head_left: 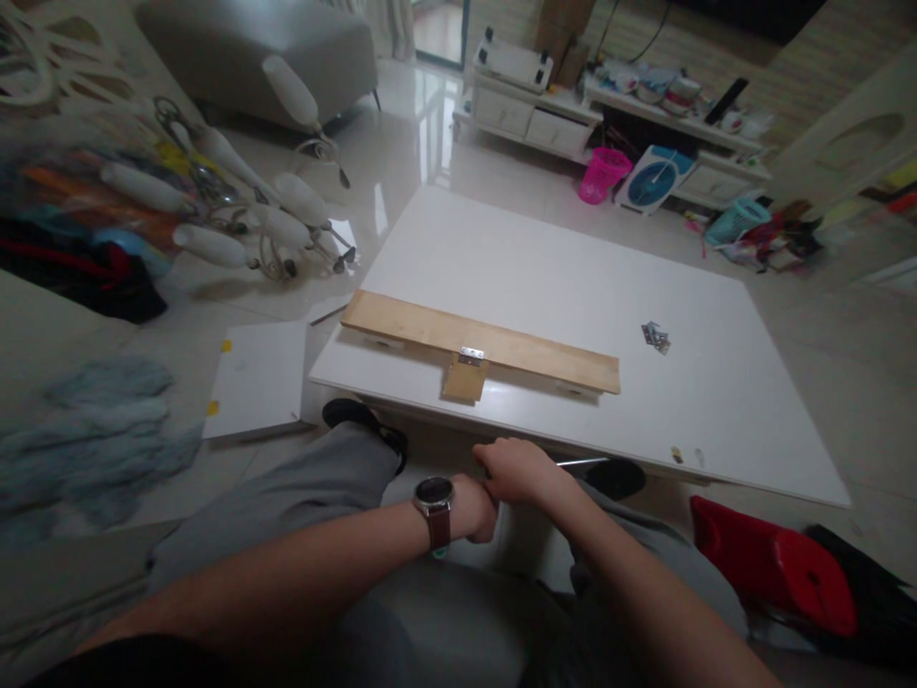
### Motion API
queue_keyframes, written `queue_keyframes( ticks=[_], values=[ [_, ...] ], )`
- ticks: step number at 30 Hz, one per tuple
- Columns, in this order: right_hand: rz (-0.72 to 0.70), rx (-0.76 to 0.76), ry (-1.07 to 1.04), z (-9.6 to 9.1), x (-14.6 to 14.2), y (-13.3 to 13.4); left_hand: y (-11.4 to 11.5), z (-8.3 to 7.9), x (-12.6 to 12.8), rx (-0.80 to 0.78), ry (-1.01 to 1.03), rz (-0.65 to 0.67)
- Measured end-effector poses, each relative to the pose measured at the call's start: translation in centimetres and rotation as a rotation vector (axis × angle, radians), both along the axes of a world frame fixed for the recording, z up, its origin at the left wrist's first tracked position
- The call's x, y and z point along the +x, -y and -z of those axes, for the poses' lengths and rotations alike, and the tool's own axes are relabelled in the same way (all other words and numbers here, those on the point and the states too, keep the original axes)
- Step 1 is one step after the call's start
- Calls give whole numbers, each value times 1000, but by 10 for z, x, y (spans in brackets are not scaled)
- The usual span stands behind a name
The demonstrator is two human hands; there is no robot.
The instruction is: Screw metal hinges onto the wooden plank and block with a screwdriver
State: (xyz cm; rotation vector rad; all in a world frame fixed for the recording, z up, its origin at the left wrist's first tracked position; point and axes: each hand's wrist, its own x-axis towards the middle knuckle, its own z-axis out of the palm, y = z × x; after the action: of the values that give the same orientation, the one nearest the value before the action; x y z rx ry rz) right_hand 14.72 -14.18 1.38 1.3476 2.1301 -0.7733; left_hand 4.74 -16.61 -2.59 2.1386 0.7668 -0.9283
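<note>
My left hand (pixel 474 509), with a watch (pixel 434 492) on its wrist, is curled closed over my lap. Against it, my right hand (pixel 514 468) is also closed, its fingers meeting the left hand near the thumb. Whatever sits between the fingers is hidden. Beyond both hands, a long wooden board (pixel 479 334) lies on a white tabletop (pixel 544 258). A metal hinge (pixel 471 354) joins the board's near edge to a small wooden block (pixel 464 380). Several metal hinges (pixel 655 336) lie in a pile to the right.
Small hardware pieces (pixel 676 455) lie near the table's front edge. A white panel (pixel 258 377) is at left, a red case (pixel 774 564) at right. A lamp with several white shades (pixel 279 225) lies on the floor. A pink basket (pixel 604 175) and fan (pixel 653 180) stand beyond.
</note>
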Motion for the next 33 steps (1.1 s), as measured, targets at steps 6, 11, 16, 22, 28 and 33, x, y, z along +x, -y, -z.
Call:
queue_keyframes(
  ticks=[6,11,16,22,28,33],
  values=[
    [-9,2,-11,1,1,0,1,5,-1,10,16,16],
    [-9,-18,-5,1,1,0,0,1,1,-15,-20,32],
    [-18,-15,-11,1,2,0,0,0,1,-9,-37,59],
    [-17,-29,-1,2,1,-1,1,-1,0,15,-7,3],
    [-19,-29,0,1,1,-1,-1,-4,-1,-14,-1,29],
    [-14,-17,-24,2,4,-1,0,-5,0,-13,-21,25]
  ],
)
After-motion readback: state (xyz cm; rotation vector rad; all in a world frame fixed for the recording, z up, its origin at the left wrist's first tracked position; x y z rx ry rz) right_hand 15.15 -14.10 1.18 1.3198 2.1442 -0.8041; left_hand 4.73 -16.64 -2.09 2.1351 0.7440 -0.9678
